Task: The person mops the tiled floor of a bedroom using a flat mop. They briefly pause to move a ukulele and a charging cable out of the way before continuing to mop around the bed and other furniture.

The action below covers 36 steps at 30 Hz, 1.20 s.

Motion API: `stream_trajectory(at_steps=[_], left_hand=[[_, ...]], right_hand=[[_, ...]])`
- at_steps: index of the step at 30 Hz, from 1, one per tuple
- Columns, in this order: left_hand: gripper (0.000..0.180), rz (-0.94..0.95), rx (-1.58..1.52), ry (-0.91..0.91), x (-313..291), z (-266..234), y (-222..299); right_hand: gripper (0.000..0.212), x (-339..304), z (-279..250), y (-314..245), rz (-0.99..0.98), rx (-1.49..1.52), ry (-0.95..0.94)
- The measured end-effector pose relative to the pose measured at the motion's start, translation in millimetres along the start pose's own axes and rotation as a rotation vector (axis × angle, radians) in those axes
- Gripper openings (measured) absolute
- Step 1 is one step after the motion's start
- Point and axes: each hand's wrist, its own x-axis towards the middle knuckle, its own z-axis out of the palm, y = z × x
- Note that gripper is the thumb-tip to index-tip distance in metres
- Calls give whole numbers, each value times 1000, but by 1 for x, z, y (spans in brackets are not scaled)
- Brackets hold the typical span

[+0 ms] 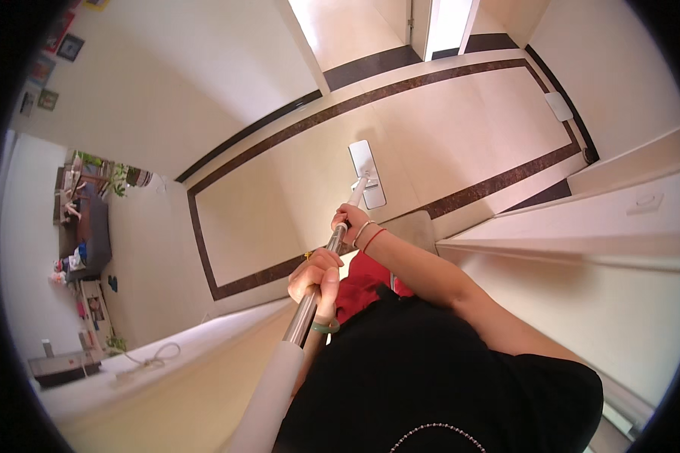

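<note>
A flat mop point(298, 325) with a white and metal pole slants from the lower edge up to the middle of the view. Its white rectangular mop head point(361, 155) lies flat on the pale tiled floor point(279, 189). My left hand point(315, 278), a green bangle at its wrist, is wrapped round the metal part of the pole. Farther down, closer to the mop head, my right hand point(349, 221) grips the pole too. A red string and a pale bracelet circle that wrist.
A dark brown border strip point(204, 253) frames the floor, with walls close on both sides. Doorways point(370, 45) open at the far side. A small white box-like object point(558, 106) stands by the far right wall. At left are a dark sofa point(94, 234) and potted plants point(119, 180).
</note>
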Motion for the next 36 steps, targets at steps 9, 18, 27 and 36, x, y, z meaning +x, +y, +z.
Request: stream_trajectory(at_steps=[9,18,27,36], left_hand=[[28,-73,-100,-129,162,-11,-107],[24,-46,-181,-286,305,-22,-213],[23,-10,-191,-308,422,21,-314],[23,-20,-171,-184,565,104,-417]], right_hand=[[17,85,120,-99,-56,118,-57],[18,150,236,-197,-177,182,-78],[20,205,324,-328,-250,136,-115],[21,250,442,-484,-186,24,-90]])
